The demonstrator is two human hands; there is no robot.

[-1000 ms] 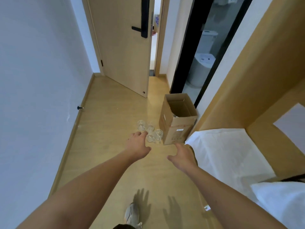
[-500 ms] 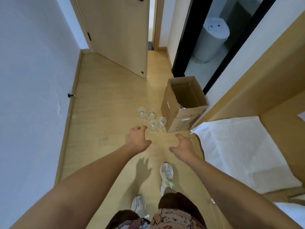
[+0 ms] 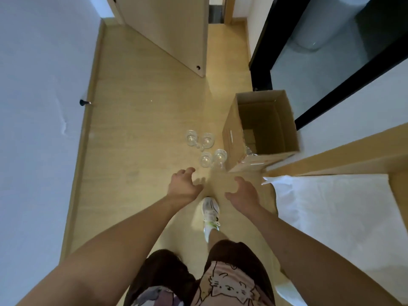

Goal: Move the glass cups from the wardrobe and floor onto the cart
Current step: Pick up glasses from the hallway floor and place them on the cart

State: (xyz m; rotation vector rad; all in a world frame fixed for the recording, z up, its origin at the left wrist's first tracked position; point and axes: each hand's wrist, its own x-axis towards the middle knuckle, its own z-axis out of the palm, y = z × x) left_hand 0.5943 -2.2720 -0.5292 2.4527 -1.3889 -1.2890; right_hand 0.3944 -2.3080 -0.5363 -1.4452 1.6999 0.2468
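Beyond the fingers point(image 3: 189, 171) of both hands, the far wall of the cardboard box point(image 3: 229, 138) hides part of its floor, and something glassy point(image 3: 248, 151) inside is too unclear to name. The white bedding point(image 3: 331, 206) right of the fingers runs off the edge. The door point(image 3: 167, 29) is cut off at the top.

4 glass cups point(image 3: 206, 147) beside cardboard box point(image 3: 234, 138)

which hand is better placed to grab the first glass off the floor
Left, probably. The left hand hangs open just short of the nearest glass cup, fingers pointing at it. The right hand, also open, sits further right, nearer the cardboard box.
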